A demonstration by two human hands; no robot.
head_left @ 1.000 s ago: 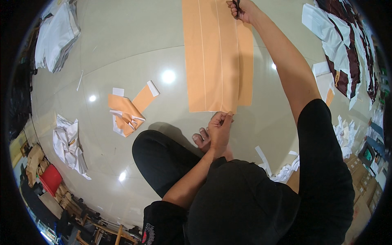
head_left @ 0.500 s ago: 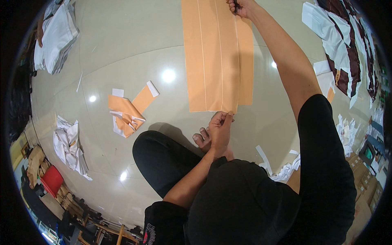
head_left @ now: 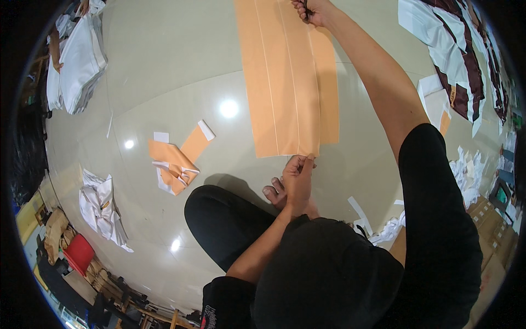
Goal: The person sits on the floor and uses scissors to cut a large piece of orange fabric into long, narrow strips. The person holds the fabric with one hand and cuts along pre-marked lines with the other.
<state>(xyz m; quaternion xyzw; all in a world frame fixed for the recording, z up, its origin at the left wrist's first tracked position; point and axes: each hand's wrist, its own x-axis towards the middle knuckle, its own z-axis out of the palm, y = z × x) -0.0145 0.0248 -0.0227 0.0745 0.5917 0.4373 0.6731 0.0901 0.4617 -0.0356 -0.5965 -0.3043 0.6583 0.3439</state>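
A long orange sheet [head_left: 274,109] with thin white lengthwise lines, apparently cloth, lies on the floor ahead of me and runs out past the top of the view. Its near edge, by the right corner, is pinched between the thumb and fingers of my left hand [head_left: 298,174]. Along its right side shows a narrower orange strip [head_left: 329,104], partly covered. Far off at the top, my right hand [head_left: 315,12] is closed around a small black-handled tool [head_left: 308,12] over the sheet. The tool's working end cannot be made out.
Crumpled orange and white pieces [head_left: 175,164] lie to the left, with a white bundle [head_left: 103,205] farther left. A white stack [head_left: 82,60] is at the upper left, a person's hand [head_left: 56,57] beside it. White and maroon cloths [head_left: 457,60] lie at the upper right, white scraps [head_left: 389,230] lower right.
My right hand with the tool appears slightly farther left and lower. The left hand keeps its pinch on the sheet's near edge. The whole view has shifted slightly.
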